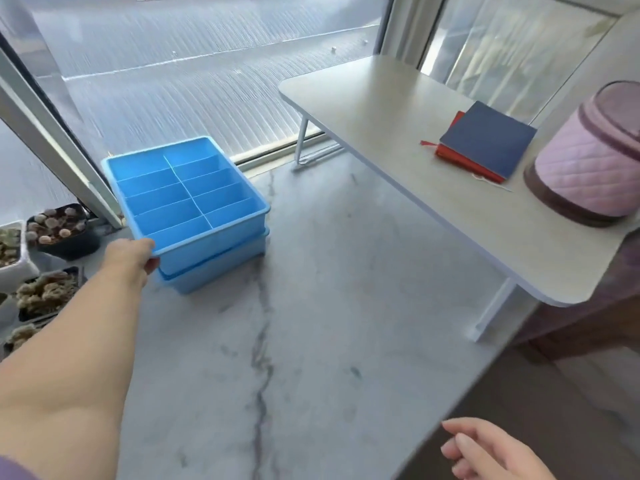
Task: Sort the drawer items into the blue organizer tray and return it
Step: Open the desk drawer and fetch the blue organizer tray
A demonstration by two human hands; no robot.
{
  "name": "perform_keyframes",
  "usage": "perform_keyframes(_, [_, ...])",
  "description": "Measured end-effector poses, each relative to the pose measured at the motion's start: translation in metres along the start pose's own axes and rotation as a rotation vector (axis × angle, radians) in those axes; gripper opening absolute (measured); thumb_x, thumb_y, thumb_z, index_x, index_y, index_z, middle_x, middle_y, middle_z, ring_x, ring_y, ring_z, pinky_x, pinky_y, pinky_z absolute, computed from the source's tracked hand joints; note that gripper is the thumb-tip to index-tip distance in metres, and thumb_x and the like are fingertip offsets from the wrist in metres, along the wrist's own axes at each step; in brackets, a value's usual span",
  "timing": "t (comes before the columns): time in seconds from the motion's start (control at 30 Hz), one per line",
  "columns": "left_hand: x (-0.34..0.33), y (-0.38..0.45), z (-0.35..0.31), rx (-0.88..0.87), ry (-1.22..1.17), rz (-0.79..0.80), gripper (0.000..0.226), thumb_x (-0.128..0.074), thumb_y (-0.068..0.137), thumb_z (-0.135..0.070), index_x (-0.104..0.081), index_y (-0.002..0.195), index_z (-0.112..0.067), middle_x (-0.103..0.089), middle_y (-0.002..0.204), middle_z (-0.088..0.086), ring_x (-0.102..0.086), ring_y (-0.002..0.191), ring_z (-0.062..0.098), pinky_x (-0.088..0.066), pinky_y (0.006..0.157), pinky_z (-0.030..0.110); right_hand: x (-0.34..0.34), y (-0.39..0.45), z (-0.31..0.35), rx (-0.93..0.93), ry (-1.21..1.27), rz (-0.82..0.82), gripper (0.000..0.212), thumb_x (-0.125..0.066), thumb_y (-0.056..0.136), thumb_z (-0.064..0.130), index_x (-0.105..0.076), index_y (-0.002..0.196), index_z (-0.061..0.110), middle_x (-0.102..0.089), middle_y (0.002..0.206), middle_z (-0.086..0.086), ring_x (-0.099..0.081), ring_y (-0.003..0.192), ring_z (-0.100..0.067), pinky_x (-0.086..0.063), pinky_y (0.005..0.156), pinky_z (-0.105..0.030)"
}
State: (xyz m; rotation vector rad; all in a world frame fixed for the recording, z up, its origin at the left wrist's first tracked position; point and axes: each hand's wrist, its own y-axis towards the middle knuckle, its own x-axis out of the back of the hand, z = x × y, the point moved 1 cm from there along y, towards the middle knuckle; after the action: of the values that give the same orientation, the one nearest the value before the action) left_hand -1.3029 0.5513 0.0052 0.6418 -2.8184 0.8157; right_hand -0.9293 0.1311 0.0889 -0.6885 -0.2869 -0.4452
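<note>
Two blue organizer trays point(194, 206) sat stacked, one nested on the other, toward the far left corner of the marble-patterned ledge point(329, 323), close to the window glass point(194, 64). The upper tray was split into ten compartments, two columns of five, and all ten looked bare. The lower tray point(221, 268) showed only its side wall and rim.

The left hand point(130, 259) reached out along the left edge of the ledge and gripped the near left corner of the upper tray, thumb on top of the rim and fingers curled under it. The right hand point(491, 452) hovered off the near right edge of the ledge, fingers loosely curled and holding nothing.

A small folding table point(398, 140) stood on the right side of the ledge. On it lay two notebooks in one pile, a navy one point(488, 140) over a red one point(464, 162), and at the table's right edge stood one pink quilted round case point(588, 154).

Four pots of succulents point(55, 233) were clustered just off the ledge's left edge.
</note>
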Motion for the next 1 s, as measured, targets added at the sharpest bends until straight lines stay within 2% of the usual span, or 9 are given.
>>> perform_keyframes(0.1, [0.0,-0.025,-0.017,-0.119,-0.042,0.116,0.024,-0.05,0.088,0.002,-0.047,0.072,-0.017,-0.05,0.08,0.004,-0.045,0.061,0.011,-0.043,0.036,0.01,0.002,-0.006,-0.003,-0.017,0.047,0.023,0.013,-0.059,0.087,0.0,-0.07,0.089,0.005,-0.071,0.073,-0.016,-0.062,0.064,-0.03,-0.05,0.07,-0.038])
perform_keyframes(0.27, [0.017,-0.106,-0.018,-0.175,-0.149,0.203,0.023,-0.05,0.089,0.001,-0.048,0.076,-0.018,-0.051,0.078,-0.001,-0.049,0.063,0.009,-0.044,0.04,0.01,0.008,-0.027,-0.013,0.005,0.073,0.068,0.014,-0.057,0.089,0.002,-0.07,0.09,0.006,-0.071,0.074,-0.015,-0.062,0.063,-0.027,-0.05,0.068,-0.035])
perform_keyframes(0.4, [0.034,-0.206,0.014,-0.177,-0.229,0.319,0.025,-0.046,0.087,0.006,-0.048,0.078,-0.017,-0.057,0.076,0.0,-0.056,0.053,0.001,-0.041,0.039,0.01,0.026,-0.047,-0.027,0.046,0.131,0.057,0.021,-0.052,0.093,0.008,-0.072,0.085,0.006,-0.07,0.074,-0.017,-0.062,0.063,-0.032,-0.05,0.067,-0.039])
perform_keyframes(0.57, [0.051,-0.353,0.075,-0.125,-0.219,0.638,0.026,-0.041,0.086,0.009,-0.054,0.091,-0.012,-0.071,0.074,-0.004,-0.06,0.054,0.003,-0.043,0.041,0.014,0.072,-0.078,-0.052,0.058,0.282,0.031,0.023,-0.048,0.097,0.015,-0.069,0.093,0.006,-0.071,0.077,-0.016,-0.06,0.065,-0.029,-0.05,0.066,-0.038])
perform_keyframes(0.7, [0.049,-0.465,0.109,-0.146,-0.133,0.916,0.032,-0.057,0.069,0.001,-0.06,0.1,-0.008,-0.068,0.084,0.006,-0.056,0.057,0.008,-0.04,0.044,0.015,0.135,-0.121,-0.084,0.14,0.426,-0.065,0.026,-0.044,0.098,0.018,-0.066,0.1,0.004,-0.072,0.082,-0.011,-0.063,0.071,-0.026,-0.051,0.067,-0.034])
perform_keyframes(0.77, [0.041,-0.508,0.116,-0.187,-0.04,1.017,0.046,-0.063,0.056,-0.002,-0.059,0.102,-0.004,-0.068,0.086,0.011,-0.054,0.058,0.011,-0.039,0.045,0.018,0.173,-0.142,-0.101,0.146,0.557,-0.123,0.031,-0.047,0.095,0.03,-0.067,0.101,0.008,-0.074,0.088,-0.011,-0.066,0.078,-0.026,-0.053,0.071,-0.036])
perform_keyframes(0.83, [0.023,-0.555,0.124,-0.24,0.025,1.135,0.043,-0.061,0.057,-0.001,-0.057,0.1,0.001,-0.065,0.078,0.012,-0.05,0.051,0.01,-0.036,0.04,0.017,0.219,-0.168,-0.127,0.164,0.668,-0.162,0.04,-0.049,0.085,0.044,-0.07,0.099,0.012,-0.074,0.091,-0.009,-0.068,0.081,-0.024,-0.053,0.071,-0.036])
perform_keyframes(0.9, [-0.002,-0.597,0.13,-0.275,0.072,1.253,0.035,-0.058,0.061,0.0,-0.053,0.096,0.004,-0.063,0.069,0.009,-0.05,0.046,0.009,-0.036,0.036,0.016,0.259,-0.191,-0.152,0.189,0.724,-0.136,0.041,-0.052,0.079,0.05,-0.074,0.091,0.017,-0.075,0.087,-0.006,-0.07,0.077,-0.019,-0.055,0.062,-0.031])
perform_keyframes(1.0, [-0.044,-0.647,0.138,-0.334,0.206,1.395,0.036,-0.06,0.061,-0.004,-0.055,0.096,0.001,-0.065,0.071,0.005,-0.057,0.052,0.01,-0.041,0.039,0.018,0.301,-0.213,-0.191,0.154,0.682,-0.152,0.024,-0.062,0.084,0.036,-0.069,0.092,0.015,-0.074,0.089,-0.004,-0.07,0.075,-0.015,-0.052,0.062,-0.029])
